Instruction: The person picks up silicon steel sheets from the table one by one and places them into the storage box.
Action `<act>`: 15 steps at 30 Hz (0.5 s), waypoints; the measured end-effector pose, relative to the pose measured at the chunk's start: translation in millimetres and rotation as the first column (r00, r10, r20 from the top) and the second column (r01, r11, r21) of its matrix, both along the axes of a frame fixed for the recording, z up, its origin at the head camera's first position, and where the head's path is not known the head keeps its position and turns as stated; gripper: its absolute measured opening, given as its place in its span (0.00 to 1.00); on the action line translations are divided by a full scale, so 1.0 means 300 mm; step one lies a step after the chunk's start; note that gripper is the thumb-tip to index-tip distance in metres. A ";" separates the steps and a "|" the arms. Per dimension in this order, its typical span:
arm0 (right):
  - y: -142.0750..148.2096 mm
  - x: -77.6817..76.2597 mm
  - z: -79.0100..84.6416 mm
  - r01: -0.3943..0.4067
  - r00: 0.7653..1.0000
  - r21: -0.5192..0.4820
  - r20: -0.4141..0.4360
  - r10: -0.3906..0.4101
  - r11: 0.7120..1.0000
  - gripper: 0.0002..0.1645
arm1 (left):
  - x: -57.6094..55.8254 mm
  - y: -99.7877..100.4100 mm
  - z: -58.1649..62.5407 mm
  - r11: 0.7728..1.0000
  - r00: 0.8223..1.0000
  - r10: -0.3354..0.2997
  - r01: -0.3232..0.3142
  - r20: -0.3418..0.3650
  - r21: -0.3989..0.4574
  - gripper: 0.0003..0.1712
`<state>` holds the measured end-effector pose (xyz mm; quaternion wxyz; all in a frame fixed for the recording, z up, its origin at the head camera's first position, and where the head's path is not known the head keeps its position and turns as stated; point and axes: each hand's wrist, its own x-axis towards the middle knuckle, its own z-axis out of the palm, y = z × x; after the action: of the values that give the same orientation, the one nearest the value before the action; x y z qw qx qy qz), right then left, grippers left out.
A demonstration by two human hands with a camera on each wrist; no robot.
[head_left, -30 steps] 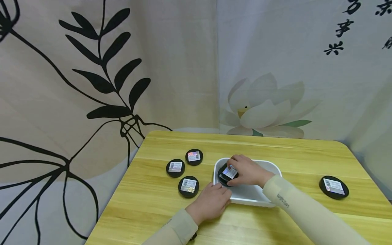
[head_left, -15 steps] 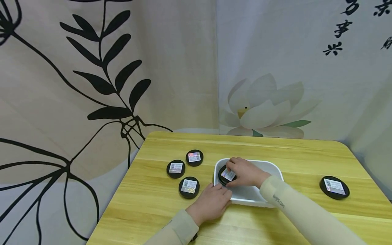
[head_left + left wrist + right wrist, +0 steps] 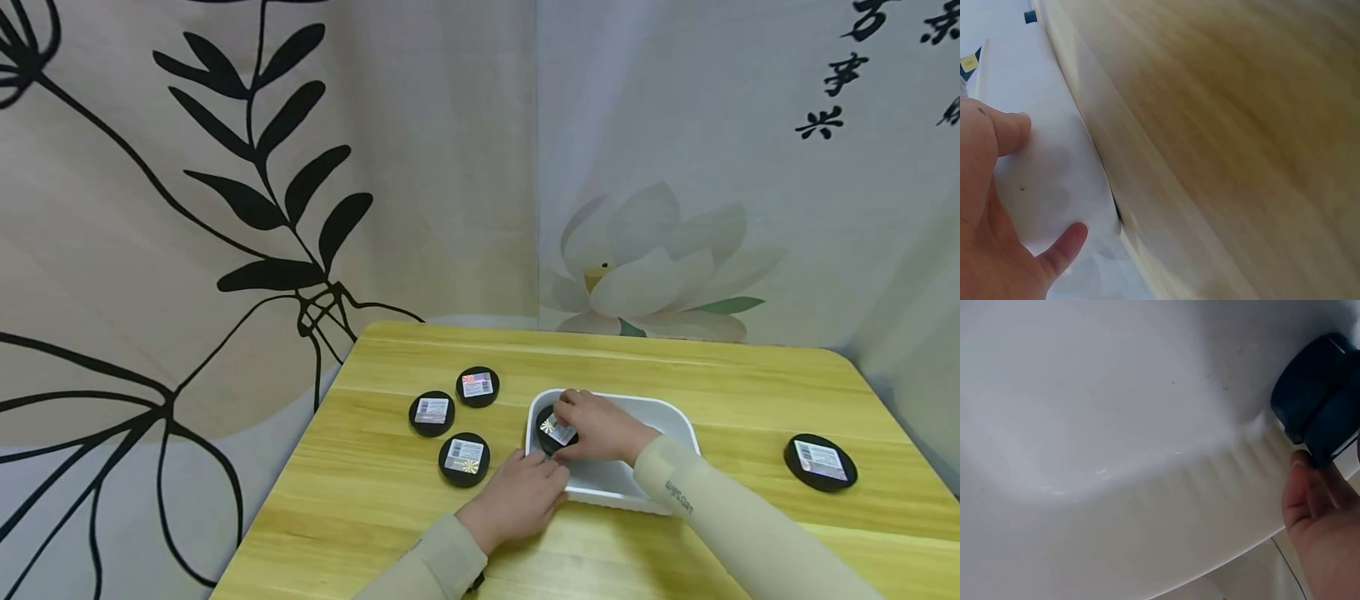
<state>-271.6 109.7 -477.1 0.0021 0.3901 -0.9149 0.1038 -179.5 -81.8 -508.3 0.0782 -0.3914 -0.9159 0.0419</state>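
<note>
A white tray (image 3: 630, 483) lies on the wooden table. At its left end my right hand (image 3: 600, 429) pinches a round black container (image 3: 553, 432) by its rim, a white label facing up. The right wrist view shows this container over another dark round container (image 3: 1310, 387), their edges lined up closely beside the tray's ribbed wall (image 3: 1222, 481). My left hand (image 3: 517, 496) grips the tray's near left corner. In the left wrist view its thumb and a finger press the outer wall (image 3: 1054, 162).
Several more black round containers with white labels lie on the table (image 3: 360, 500): one (image 3: 477, 387) at the back, one (image 3: 432, 413) at far left and one (image 3: 464, 460) nearer, all left of the tray. Another (image 3: 821, 462) lies far right. A printed curtain (image 3: 450, 167) hangs behind.
The held container has gone from tilted and offset to sitting squarely over the lower one, its label turned. My right hand has shifted slightly left; my left hand stays at the tray corner.
</note>
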 end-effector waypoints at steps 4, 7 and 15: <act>0.000 0.002 0.003 -0.001 1.000 0.014 -0.015 0.001 1.000 0.26 | 0.000 -0.001 0.001 1.000 1.000 0.000 0.000 -0.002 0.000 0.12; 0.001 0.003 0.002 0.007 1.000 0.028 -0.023 -0.007 1.000 0.25 | -0.001 -0.001 0.000 1.000 1.000 -0.005 0.005 -0.005 0.004 0.12; -0.002 0.003 0.003 0.010 1.000 0.024 -0.022 -0.009 1.000 0.25 | -0.003 -0.001 -0.003 1.000 1.000 -0.009 0.010 -0.029 0.008 0.12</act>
<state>-270.8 109.0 -476.2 0.0077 0.3868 -0.9179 0.0885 -180.6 -82.2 -509.2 0.0935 -0.3948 -0.9130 0.0435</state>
